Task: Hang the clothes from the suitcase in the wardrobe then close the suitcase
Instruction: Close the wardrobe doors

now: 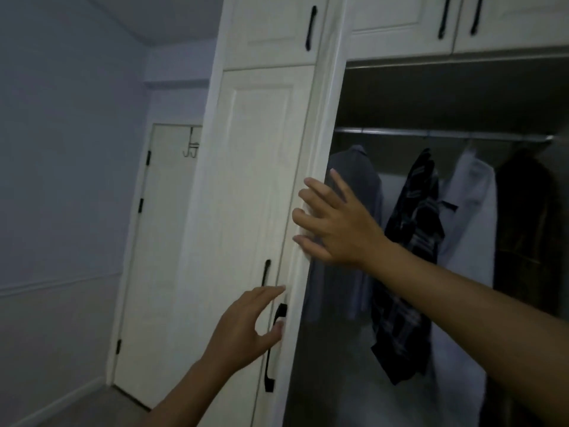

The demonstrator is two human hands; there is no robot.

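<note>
In the head view, the white wardrobe door (261, 180) stands at centre, and everything else sits around it. The right hand (338, 223) is spread open, its straight fingers laid flat on the door's right edge and gripping nothing. Below it the left hand (246, 325) is also loose and unclenched, with its fingertips just beside the black handle (271, 365). I cannot tell whether it touches the handle.

Right of the door, the open wardrobe shows a rail (440, 134) carrying four garments. A grey shirt (363, 174) hangs nearest the door edge, then a dark checked shirt (412, 229), a white shirt (471, 211) and a dark coat (523, 226). The suitcase is not in view. Above the door are small cupboards (271, 26), and to its left, further back, is a room door (160, 241) with a hook (191, 147) hung over its top.

The hanging looks done or nearly done, and the step in hand seems to be moving this door, probably to close it. To do that well, the left hand should take the handle fully. The right hand should steer with a flat palm and come off the edge before it meets the frame. The grey shirt hangs close to the door's path, so its sleeve should be tucked inward first. The suitcase then needs closing.
</note>
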